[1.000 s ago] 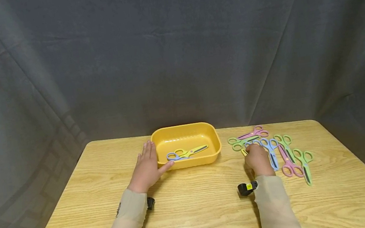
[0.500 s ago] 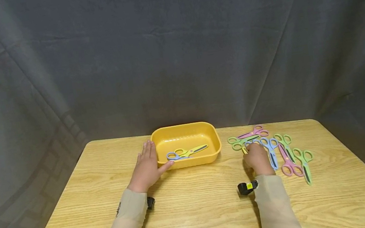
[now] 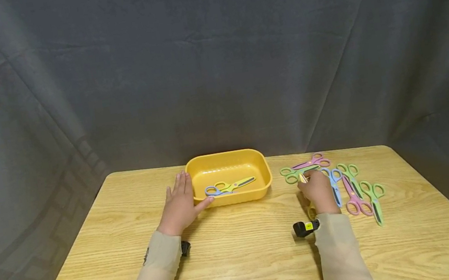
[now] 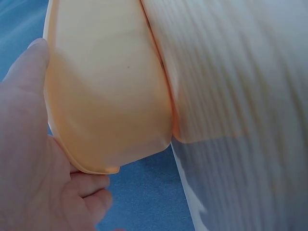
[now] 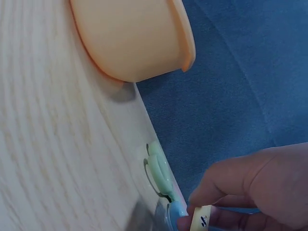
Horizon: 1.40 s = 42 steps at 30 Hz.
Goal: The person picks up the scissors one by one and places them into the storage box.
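Note:
My left hand (image 3: 181,204) rests against the left end of a yellow tray (image 3: 239,198), fingers lying straight along its side and thumb on the near rim. Inside the tray lie yellow scissors (image 3: 237,185) and blue scissors (image 3: 212,191). To the right, my right hand (image 3: 319,191) pinches another pair of yellow scissors (image 5: 200,219), largely hidden by the hand; a handle loop shows below it in the head view. Around that hand lie blue scissors (image 3: 335,186), green scissors (image 3: 294,174) and pink scissors (image 3: 315,161).
Farther right on the wooden table (image 3: 257,250) are more pink scissors (image 3: 354,198) and two green pairs, one of them the rightmost scissors (image 3: 374,202). A dark grey curtain (image 3: 214,65) hangs behind the table's back edge.
My right hand has risen slightly with the yellow scissors, whose handle loop now shows below it. The left hand and the tray have stayed in place.

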Motion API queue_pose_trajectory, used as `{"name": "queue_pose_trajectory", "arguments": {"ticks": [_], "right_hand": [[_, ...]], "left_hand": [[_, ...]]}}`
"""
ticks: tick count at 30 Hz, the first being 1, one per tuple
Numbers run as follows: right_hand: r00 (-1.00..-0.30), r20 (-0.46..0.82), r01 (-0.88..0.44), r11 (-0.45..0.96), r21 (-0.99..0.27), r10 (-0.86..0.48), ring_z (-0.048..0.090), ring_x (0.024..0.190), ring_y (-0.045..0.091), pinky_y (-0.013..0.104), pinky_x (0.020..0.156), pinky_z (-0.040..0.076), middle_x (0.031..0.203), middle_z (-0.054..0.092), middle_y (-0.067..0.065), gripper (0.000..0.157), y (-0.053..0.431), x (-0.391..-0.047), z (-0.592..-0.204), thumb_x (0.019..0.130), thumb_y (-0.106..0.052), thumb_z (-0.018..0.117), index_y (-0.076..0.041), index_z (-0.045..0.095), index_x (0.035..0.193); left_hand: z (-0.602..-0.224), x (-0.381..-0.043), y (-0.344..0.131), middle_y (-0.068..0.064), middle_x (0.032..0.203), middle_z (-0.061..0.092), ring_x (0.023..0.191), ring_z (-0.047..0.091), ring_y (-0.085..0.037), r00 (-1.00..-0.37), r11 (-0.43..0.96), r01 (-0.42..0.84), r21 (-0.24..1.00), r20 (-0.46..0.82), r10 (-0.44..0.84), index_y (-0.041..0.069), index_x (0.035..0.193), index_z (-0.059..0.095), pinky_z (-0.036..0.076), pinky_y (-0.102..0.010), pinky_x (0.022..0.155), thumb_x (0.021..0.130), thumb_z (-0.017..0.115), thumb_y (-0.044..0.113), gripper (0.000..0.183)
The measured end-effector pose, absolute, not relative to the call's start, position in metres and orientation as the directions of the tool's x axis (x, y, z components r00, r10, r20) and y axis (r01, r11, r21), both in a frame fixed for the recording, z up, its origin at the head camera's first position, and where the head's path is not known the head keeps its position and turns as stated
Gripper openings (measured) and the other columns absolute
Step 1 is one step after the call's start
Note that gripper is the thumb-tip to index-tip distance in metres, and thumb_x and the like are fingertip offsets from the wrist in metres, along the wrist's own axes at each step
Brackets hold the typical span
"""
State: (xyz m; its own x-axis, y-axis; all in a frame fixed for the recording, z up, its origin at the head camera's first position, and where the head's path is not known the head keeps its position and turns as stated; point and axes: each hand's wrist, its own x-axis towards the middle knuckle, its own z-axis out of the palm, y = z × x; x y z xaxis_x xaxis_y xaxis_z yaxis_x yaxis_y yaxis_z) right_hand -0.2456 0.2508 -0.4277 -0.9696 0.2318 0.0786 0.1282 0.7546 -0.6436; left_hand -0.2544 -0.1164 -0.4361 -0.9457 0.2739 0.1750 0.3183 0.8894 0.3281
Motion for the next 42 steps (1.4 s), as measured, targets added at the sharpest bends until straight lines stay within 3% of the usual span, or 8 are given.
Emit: {"name": "queue_pose_trajectory", "arguments": {"ticks": [6, 13, 20, 34, 42], "right_hand": [[-0.961, 0.122, 0.104, 0.735, -0.67, 0.247, 0.063, 0.089, 0.043, 0.054, 0.079, 0.051, 0.098, 0.066, 0.03, 0.038, 0.2518, -0.2452, -0.4242, 0.085, -0.005, 0.059, 0.016, 0.063, 0.116], [-0.946, 0.173, 0.082, 0.716, -0.693, 0.275, 0.059, 0.08, 0.038, 0.051, 0.072, 0.049, 0.09, 0.063, 0.025, 0.03, 0.2492, -0.2434, -0.421, 0.093, -0.006, 0.062, 0.014, 0.065, 0.115], [-0.926, 0.233, 0.047, 0.701, -0.712, 0.298, 0.057, 0.069, 0.031, 0.037, 0.059, 0.043, 0.088, 0.065, 0.023, 0.025, 0.2491, -0.2437, -0.4204, 0.099, -0.008, 0.06, 0.01, 0.067, 0.113], [-0.862, 0.329, 0.008, 0.658, -0.753, 0.387, 0.062, 0.077, 0.039, 0.032, 0.059, 0.041, 0.092, 0.067, 0.028, 0.02, 0.2468, -0.2477, -0.4204, 0.097, -0.007, 0.063, 0.009, 0.068, 0.109], [-0.839, 0.323, 0.008, 0.604, -0.797, 0.437, 0.06, 0.082, 0.035, 0.033, 0.065, 0.042, 0.095, 0.064, 0.025, 0.018, 0.2454, -0.2483, -0.4198, 0.099, -0.005, 0.061, 0.009, 0.066, 0.109]], "left_hand": [[-0.4368, -0.2534, -0.1171, -0.027, 0.164, 0.017, 0.153, 0.012, -0.04, -0.947, 0.896, 0.31, 0.319, 0.182, 0.263, -0.012, 0.155, 0.021, 0.012, -0.069, 0.117, 0.094, 0.059, 0.065, 0.106], [-0.4388, -0.2541, -0.1178, -0.025, 0.165, 0.016, 0.154, 0.01, -0.039, -0.951, 0.901, 0.298, 0.314, 0.177, 0.253, -0.011, 0.156, 0.02, 0.01, -0.069, 0.117, 0.093, 0.058, 0.067, 0.108], [-0.437, -0.2537, -0.1173, -0.026, 0.165, 0.015, 0.154, 0.01, -0.039, -0.953, 0.899, 0.295, 0.323, 0.167, 0.253, -0.012, 0.156, 0.02, 0.008, -0.069, 0.117, 0.093, 0.059, 0.065, 0.107], [-0.437, -0.2547, -0.1167, -0.025, 0.165, 0.012, 0.154, 0.007, -0.039, -0.954, 0.891, 0.297, 0.345, 0.155, 0.258, -0.012, 0.156, 0.017, 0.007, -0.067, 0.118, 0.094, 0.059, 0.065, 0.107], [-0.4377, -0.2546, -0.1163, -0.026, 0.165, 0.012, 0.154, 0.008, -0.039, -0.954, 0.889, 0.297, 0.35, 0.154, 0.258, -0.012, 0.156, 0.017, 0.008, -0.066, 0.119, 0.094, 0.059, 0.065, 0.107]]}}
